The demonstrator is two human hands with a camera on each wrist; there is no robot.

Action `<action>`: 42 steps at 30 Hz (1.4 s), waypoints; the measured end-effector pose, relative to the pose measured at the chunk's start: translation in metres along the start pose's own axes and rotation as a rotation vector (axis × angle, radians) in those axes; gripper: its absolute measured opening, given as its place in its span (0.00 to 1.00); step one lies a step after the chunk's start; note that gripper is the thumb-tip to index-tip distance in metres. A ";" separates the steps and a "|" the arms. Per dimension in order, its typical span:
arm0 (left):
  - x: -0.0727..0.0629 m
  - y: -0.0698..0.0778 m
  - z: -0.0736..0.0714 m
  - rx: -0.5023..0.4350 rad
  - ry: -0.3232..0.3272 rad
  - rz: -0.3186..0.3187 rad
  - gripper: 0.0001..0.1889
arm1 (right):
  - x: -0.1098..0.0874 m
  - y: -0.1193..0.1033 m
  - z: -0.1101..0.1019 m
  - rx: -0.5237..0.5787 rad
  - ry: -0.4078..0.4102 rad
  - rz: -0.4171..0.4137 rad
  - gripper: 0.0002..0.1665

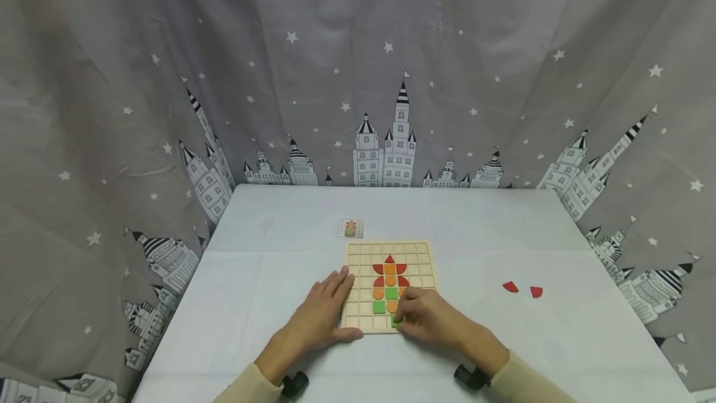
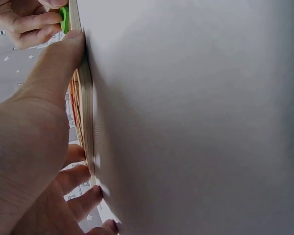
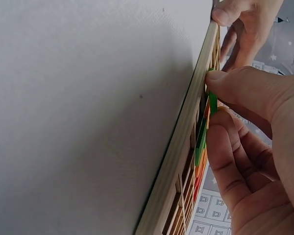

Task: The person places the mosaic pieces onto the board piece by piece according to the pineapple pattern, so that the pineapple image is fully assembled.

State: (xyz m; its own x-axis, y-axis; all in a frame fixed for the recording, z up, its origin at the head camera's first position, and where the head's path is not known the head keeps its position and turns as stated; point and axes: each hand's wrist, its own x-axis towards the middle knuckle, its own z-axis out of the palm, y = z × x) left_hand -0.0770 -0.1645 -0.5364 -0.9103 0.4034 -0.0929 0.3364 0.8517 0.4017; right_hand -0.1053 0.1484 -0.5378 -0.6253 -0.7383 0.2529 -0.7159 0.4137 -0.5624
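Observation:
A wooden grid board (image 1: 358, 260) lies on the white table, with red, orange and green tiles forming a figure in its middle columns. My right hand (image 1: 427, 316) pinches a green tile (image 3: 213, 100) between thumb and fingertips over the board's near row. Part of that tile is hidden by the fingers. Just beyond it sits an orange round tile (image 1: 392, 307), and a green square tile (image 1: 379, 307) lies in the same row to the left. My left hand (image 1: 319, 310) rests with extended fingers along the board's left edge, its thumb at the near left corner.
Two loose red tiles, one a rounded wedge (image 1: 510, 287) and the other a similar piece (image 1: 536, 291), lie on the table to the right. A small pattern card (image 1: 350, 228) lies behind the board. A grey curtain (image 1: 358, 30) with castles hangs beyond the table.

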 end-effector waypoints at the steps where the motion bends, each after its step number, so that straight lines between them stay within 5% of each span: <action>1: 0.000 0.000 0.000 -0.001 -0.002 0.001 0.65 | 0.000 -0.001 0.001 -0.002 -0.001 -0.001 0.07; 12: -0.001 -0.001 0.003 -0.002 0.000 0.002 0.64 | -0.001 -0.003 0.000 -0.005 -0.042 0.026 0.06; 23: 0.002 -0.004 0.004 0.032 0.010 0.010 0.65 | 0.005 0.008 0.007 -0.030 0.005 -0.113 0.04; 42: 0.006 -0.005 0.007 0.028 0.014 0.012 0.64 | 0.003 0.013 0.000 -0.009 0.036 -0.091 0.06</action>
State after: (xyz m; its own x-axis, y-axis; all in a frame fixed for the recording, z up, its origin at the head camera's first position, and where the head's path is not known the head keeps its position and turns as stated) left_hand -0.0824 -0.1638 -0.5455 -0.9095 0.4088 -0.0756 0.3535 0.8562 0.3767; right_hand -0.1162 0.1510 -0.5445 -0.5679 -0.7538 0.3307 -0.7731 0.3504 -0.5288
